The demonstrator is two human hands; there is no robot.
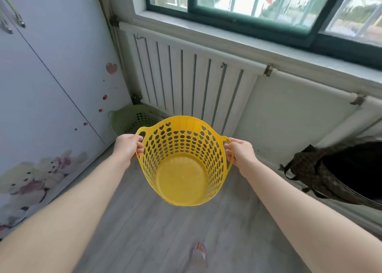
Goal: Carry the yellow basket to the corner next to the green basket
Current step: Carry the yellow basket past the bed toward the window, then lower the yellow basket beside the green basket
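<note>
At far left stood a wardrobe (47,90) with pale doors printed with hearts and teddy bears. In the corner where it met the white radiator (186,82), the green basket (128,118) sat on the floor, its perforated wall partly hidden behind the yellow one's rim. Your left hand (127,146) was closed over the left handle of the yellow basket (182,179), the fingers (140,148) curled through the handle slot. You held the basket in the air in front of you, above the grey plank floor (144,231), tipped so that its open mouth and solid round bottom faced the camera; its wall was pierced with rows of heart-shaped holes and nothing lay inside it. It hung near the green basket, to that basket's right and closer to you, not touching the floor. Your right hand (240,153) gripped the opposite handle, its fingers (228,151) wrapped around the loop. Both forearms reached out bare from the bottom corners. A foot (198,252) in a pale sandal showed at the bottom edge, below the basket. A green-framed window (258,14) ran above the radiator, and at far right a dark patterned bag (322,173) with straps lay against a black object by the wall.
</note>
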